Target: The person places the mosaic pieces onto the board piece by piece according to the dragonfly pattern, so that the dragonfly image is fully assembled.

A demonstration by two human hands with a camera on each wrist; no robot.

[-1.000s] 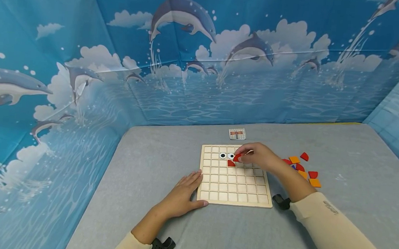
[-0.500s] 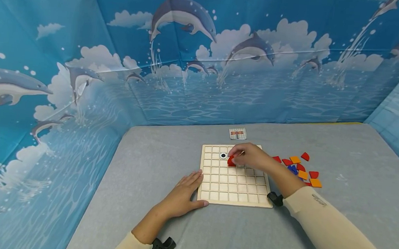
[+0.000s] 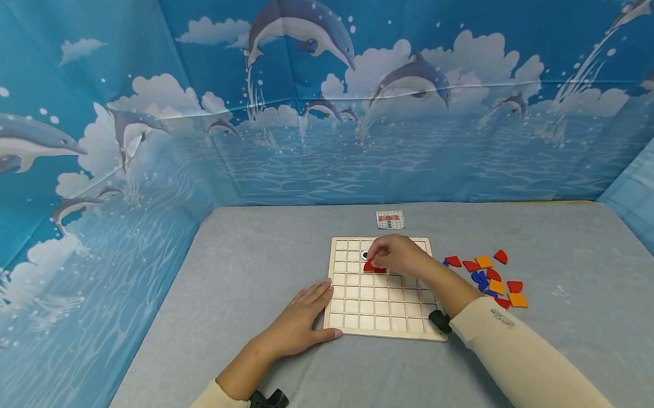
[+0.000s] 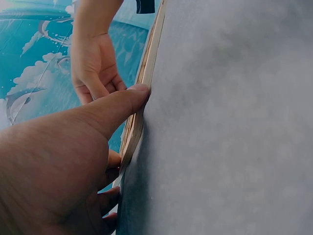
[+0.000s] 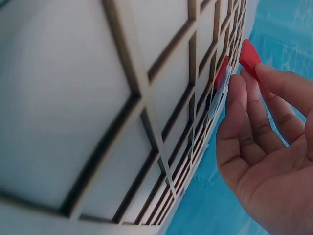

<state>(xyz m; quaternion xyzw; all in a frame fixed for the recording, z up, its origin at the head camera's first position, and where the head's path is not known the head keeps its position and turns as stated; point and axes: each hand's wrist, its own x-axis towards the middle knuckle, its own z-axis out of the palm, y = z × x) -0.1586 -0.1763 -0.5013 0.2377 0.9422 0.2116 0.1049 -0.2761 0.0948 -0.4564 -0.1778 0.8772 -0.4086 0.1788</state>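
Right hand [image 3: 402, 256] pinches a red piece [image 5: 249, 56], left hand [image 3: 298, 322] lies relaxed against the board [image 3: 384, 333] below mid-frame; I'd square the piece before releasing.

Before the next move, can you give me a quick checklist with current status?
1. Left hand on the board: ok, thumb at near edge, fingers at left edge.
2. Right hand gripping the red piece: ok, pinched.
3. Red piece seated in a cell: not ok, held clear of the board.
4. Card uncovered: ok, beyond the board.
5. Loose pieces off the board: ok, to its right.
6. Card's fine detail readable: cannot tell, too small.
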